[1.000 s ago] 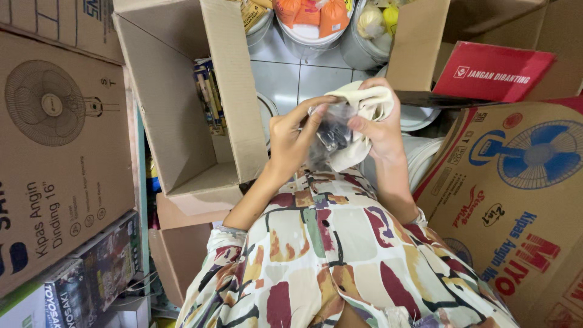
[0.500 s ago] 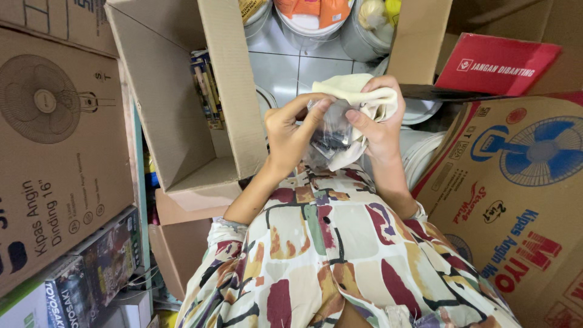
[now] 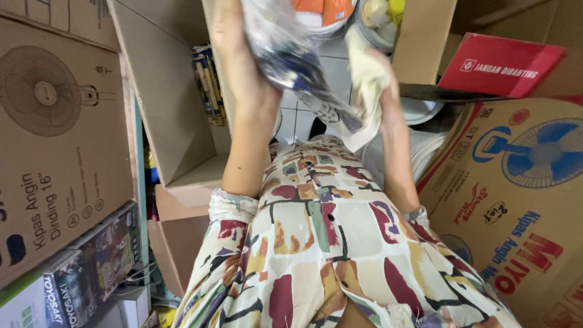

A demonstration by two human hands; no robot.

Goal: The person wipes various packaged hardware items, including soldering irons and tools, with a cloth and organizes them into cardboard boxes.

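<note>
My left hand (image 3: 243, 67) is raised near the top edge and grips a crinkled clear plastic bag (image 3: 291, 54) with something dark blue inside. The bag hangs slanting down to the right. My right hand (image 3: 384, 103) holds a cream cloth (image 3: 367, 73) against the lower end of the bag. Both forearms reach up from my patterned dress (image 3: 322, 243). The fingertips of my left hand are cut off by the frame.
Large cardboard boxes with fan pictures stand at the left (image 3: 54, 133) and right (image 3: 516, 200). An open brown carton (image 3: 176, 109) holding some books is ahead on the left. A red box (image 3: 498, 64) and bowls of food (image 3: 376, 18) lie beyond, on a tiled floor (image 3: 303, 115).
Both hands have lifted the plastic bag and the cloth up and closer to the camera. The bag now hangs stretched out rather than bunched between the hands.
</note>
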